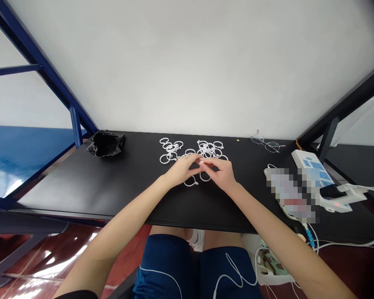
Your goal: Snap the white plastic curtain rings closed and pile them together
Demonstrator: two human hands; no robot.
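My left hand (182, 169) and my right hand (222, 172) meet over the middle of the black desk (137, 187). Both are closed, thumbs and fingertips pinching a small white part of a white plastic ring (205, 180), whose loop seems to hang below the right fingers; the fingers partly hide it. A loose white ring (190, 185) with a small knob lies just below my left hand. Behind the hands, several more rings of the same sort lie in a left cluster (171, 147) and a right cluster (210, 148), some overlapping.
A crumpled black plastic bag (106, 144) stands open at the back left. Eyeglasses (266, 143) lie at the back right. Farther right are a phone (280, 191), blurred out, and a white power strip (311, 164) with cables. Blue metal bars (59, 87) rise at the left.
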